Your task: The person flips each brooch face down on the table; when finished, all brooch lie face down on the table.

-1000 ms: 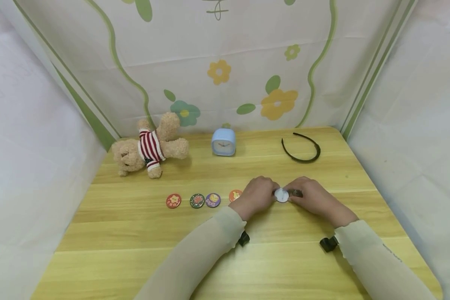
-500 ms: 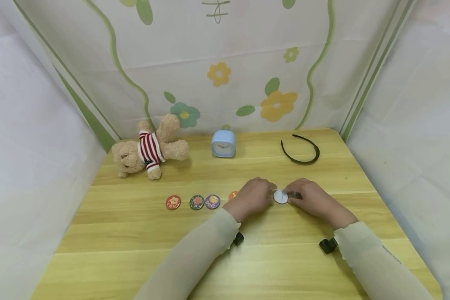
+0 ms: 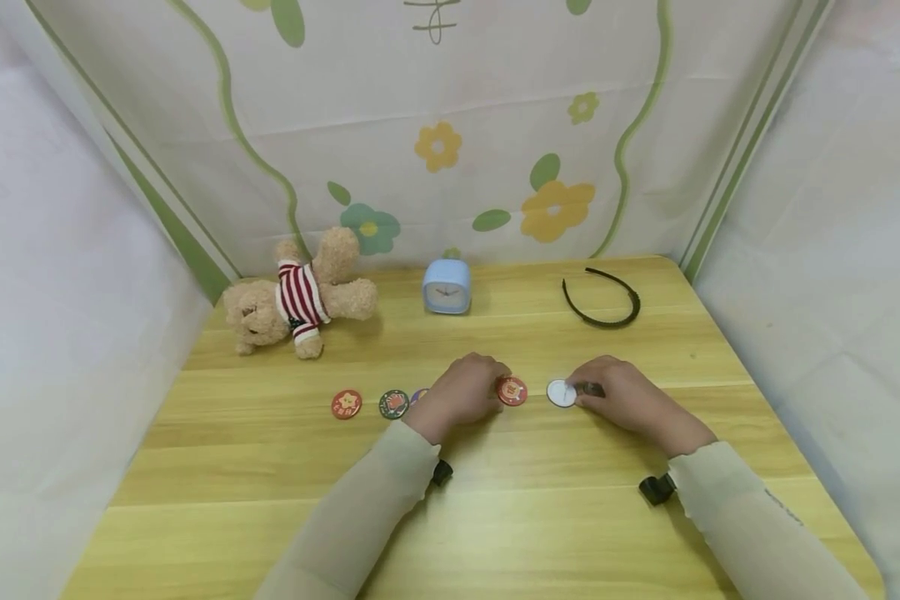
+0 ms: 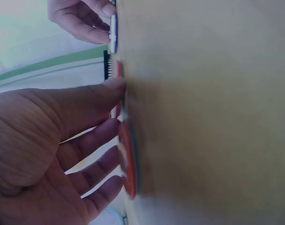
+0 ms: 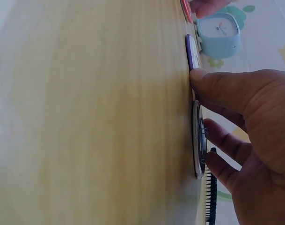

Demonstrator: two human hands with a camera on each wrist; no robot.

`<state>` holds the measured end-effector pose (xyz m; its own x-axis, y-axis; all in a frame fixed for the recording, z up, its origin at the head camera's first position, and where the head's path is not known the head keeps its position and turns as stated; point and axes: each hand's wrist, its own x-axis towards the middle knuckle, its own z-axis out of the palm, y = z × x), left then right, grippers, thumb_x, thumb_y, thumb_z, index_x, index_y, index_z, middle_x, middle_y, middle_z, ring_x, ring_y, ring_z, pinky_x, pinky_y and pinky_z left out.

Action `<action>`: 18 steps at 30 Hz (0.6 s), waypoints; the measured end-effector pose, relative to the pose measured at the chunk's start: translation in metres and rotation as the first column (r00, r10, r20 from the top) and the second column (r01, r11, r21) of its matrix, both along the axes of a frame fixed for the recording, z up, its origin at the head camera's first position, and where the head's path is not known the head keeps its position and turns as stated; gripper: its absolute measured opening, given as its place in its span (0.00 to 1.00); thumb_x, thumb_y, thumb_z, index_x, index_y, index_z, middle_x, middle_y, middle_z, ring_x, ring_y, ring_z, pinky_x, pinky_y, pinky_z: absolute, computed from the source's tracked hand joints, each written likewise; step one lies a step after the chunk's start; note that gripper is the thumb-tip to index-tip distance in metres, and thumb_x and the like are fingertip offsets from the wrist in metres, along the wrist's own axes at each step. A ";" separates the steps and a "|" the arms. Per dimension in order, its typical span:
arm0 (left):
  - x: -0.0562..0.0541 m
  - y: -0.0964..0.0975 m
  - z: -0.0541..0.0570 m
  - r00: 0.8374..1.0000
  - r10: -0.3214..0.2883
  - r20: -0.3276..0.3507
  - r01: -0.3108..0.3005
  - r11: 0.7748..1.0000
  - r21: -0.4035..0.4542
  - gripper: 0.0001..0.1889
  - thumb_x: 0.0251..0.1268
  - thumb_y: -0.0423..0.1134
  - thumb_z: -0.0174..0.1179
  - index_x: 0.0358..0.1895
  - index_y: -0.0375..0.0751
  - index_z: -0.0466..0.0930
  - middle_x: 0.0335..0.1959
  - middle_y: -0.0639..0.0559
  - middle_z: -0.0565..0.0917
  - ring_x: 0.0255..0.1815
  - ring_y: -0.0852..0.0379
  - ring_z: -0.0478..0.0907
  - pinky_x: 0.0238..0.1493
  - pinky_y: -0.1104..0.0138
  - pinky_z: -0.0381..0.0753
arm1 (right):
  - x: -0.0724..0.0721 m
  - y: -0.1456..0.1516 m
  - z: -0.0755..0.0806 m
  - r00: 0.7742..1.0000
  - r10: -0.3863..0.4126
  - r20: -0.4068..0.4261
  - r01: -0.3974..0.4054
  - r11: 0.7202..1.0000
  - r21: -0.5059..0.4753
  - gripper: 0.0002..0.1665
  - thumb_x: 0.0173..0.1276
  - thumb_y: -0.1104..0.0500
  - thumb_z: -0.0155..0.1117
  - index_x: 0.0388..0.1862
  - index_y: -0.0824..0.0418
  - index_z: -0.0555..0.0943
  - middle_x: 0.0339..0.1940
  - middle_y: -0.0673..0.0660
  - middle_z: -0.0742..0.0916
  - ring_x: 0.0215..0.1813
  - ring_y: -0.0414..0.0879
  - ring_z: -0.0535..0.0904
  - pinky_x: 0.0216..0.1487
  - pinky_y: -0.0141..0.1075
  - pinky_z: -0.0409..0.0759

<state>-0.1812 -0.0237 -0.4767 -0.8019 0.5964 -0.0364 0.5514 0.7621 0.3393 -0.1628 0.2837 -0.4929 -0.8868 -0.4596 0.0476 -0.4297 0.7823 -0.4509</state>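
Observation:
My right hand (image 3: 621, 398) pinches the right edge of a round pin badge (image 3: 562, 392) lying with its white back and pin up. Below the right fingers is another badge (image 5: 198, 140), its pin side toward the fingers; in the head view it is mostly covered. My left hand (image 3: 461, 396) hovers low with thumb and fingers apart, beside a red badge (image 3: 512, 390) lying picture side up. An orange badge (image 4: 128, 164) lies under the left fingers, hidden in the head view. A purple badge (image 3: 418, 397) is partly covered by the left hand.
Further left lie a green badge (image 3: 394, 404) and a red star badge (image 3: 347, 404). Behind are a teddy bear (image 3: 300, 296) in a striped shirt, a blue clock (image 3: 447, 287) and a black headband (image 3: 607, 321). Fabric walls (image 3: 495, 100) stand around the wooden table (image 3: 270, 500).
My left hand has let go of the white-backed badge and moved left, uncovering the red badge and covering the orange one. The right hand stays in place.

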 end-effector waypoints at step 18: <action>-0.003 0.010 -0.008 0.998 -0.015 -0.056 0.017 0.999 0.037 0.11 0.68 0.39 0.75 0.52 0.52 0.93 0.46 0.60 0.92 0.48 0.57 0.84 0.62 0.60 0.81 | -0.002 -0.018 0.003 0.997 -0.027 0.077 0.034 0.995 -0.092 0.25 0.72 0.55 0.79 0.65 0.57 0.87 0.64 0.58 0.90 0.66 0.60 0.84 0.69 0.62 0.81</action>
